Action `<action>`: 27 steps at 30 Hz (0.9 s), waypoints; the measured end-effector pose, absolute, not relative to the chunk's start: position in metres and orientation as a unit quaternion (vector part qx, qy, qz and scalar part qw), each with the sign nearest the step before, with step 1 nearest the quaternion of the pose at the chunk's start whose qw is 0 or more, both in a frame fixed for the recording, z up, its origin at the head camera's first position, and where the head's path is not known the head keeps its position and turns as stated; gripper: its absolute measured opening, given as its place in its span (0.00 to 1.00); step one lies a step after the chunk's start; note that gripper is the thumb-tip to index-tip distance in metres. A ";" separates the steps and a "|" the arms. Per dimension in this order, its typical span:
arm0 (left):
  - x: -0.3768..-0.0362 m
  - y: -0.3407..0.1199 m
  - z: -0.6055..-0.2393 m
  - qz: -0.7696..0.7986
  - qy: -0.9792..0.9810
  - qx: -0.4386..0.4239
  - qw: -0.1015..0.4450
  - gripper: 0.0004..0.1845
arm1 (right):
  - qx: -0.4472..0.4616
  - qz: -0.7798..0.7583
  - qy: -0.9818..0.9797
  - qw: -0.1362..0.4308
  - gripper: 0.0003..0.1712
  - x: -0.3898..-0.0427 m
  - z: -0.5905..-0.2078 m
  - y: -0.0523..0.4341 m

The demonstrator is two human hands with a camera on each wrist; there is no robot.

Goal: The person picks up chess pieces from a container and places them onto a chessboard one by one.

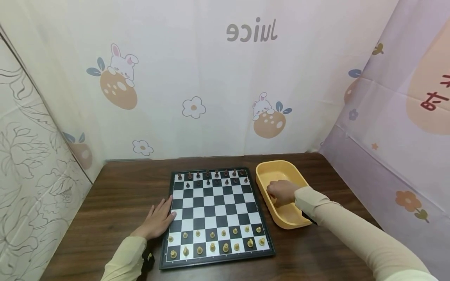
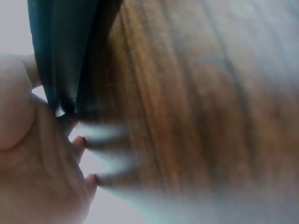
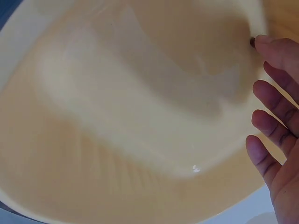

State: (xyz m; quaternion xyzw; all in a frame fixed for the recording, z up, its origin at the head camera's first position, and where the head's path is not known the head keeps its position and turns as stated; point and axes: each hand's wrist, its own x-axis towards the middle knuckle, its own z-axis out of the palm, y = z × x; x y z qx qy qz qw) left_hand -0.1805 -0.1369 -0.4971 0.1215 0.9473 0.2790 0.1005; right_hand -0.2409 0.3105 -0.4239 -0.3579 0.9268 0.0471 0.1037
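Observation:
A black-and-white chessboard (image 1: 215, 210) lies on the table. Dark chess pieces (image 1: 216, 174) stand in two rows along its far side, and the far-left square of their second row is bare. Pale yellow chess pieces (image 1: 225, 247) fill two rows at the near side. My left hand (image 1: 158, 219) rests at the board's left edge, fingers extended and touching it. Inside the yellow tray (image 1: 289, 221) is my right hand (image 1: 282, 192). In the right wrist view, its thumb and index finger pinch a small dark chess piece (image 3: 252, 42), mostly hidden by the fingertips.
The tray stands close beside the board's right edge on the dark wooden table (image 1: 119, 195). A patterned curtain (image 1: 197, 78) hangs behind the table, with more fabric on both sides. A black wrist strap (image 1: 147, 260) shows near the left sleeve.

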 end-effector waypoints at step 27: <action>-0.180 -0.137 -0.495 0.278 0.948 0.115 0.104 0.35 | -0.345 0.024 0.933 0.095 0.15 -0.244 -0.442 0.311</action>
